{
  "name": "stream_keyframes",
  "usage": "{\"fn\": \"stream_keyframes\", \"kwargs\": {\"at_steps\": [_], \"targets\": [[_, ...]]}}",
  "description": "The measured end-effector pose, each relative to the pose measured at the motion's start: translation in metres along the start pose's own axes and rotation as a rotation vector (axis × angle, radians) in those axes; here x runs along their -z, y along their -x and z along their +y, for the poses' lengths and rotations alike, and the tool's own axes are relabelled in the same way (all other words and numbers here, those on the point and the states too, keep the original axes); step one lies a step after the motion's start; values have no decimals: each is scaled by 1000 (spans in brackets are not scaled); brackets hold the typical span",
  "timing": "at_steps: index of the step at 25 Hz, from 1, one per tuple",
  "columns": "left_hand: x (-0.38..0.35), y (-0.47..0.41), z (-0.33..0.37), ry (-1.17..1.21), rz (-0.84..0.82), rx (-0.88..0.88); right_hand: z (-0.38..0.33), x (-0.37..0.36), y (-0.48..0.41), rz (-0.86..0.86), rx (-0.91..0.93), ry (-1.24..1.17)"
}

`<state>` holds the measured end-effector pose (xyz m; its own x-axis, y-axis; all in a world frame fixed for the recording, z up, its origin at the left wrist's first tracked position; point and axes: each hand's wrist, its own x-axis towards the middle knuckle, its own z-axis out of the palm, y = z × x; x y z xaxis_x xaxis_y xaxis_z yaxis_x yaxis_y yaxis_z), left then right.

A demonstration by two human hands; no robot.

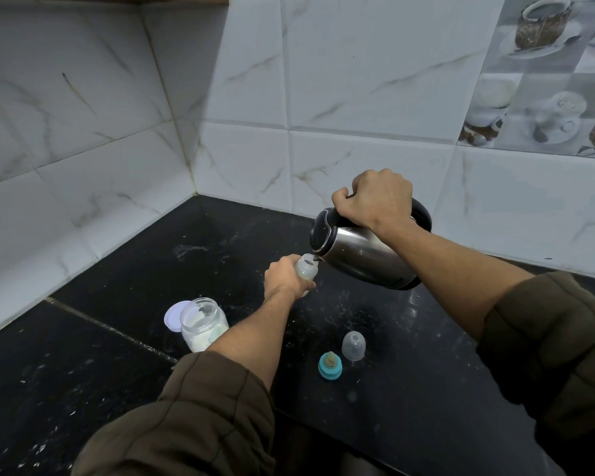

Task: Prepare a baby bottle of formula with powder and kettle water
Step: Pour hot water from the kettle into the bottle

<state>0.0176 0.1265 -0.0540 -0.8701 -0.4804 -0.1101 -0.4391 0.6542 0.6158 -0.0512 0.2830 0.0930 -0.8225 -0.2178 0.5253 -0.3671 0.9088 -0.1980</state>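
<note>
My left hand (284,278) grips a clear baby bottle (307,267) that stands on the black counter, its mouth uncovered. My right hand (375,199) holds the black handle of a steel kettle (364,252), tilted to the left so its spout sits just over the bottle's mouth. An open jar of white powder (203,324) stands at the lower left, with its white lid (174,317) beside it. The blue ring with the teat (329,365) and the clear dome cap (353,345) lie on the counter in front of the bottle.
The black counter (409,389) is speckled with white powder. White marble tiles form a corner behind it, close to the kettle's back. The counter's front edge runs along the bottom right.
</note>
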Motion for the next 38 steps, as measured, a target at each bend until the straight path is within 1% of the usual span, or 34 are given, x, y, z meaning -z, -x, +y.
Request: {"fn": "stream_keyframes", "kwargs": {"at_steps": [38], "targets": [[0, 3, 2, 19, -4, -6, 0, 0, 0, -1, 3, 7]]}}
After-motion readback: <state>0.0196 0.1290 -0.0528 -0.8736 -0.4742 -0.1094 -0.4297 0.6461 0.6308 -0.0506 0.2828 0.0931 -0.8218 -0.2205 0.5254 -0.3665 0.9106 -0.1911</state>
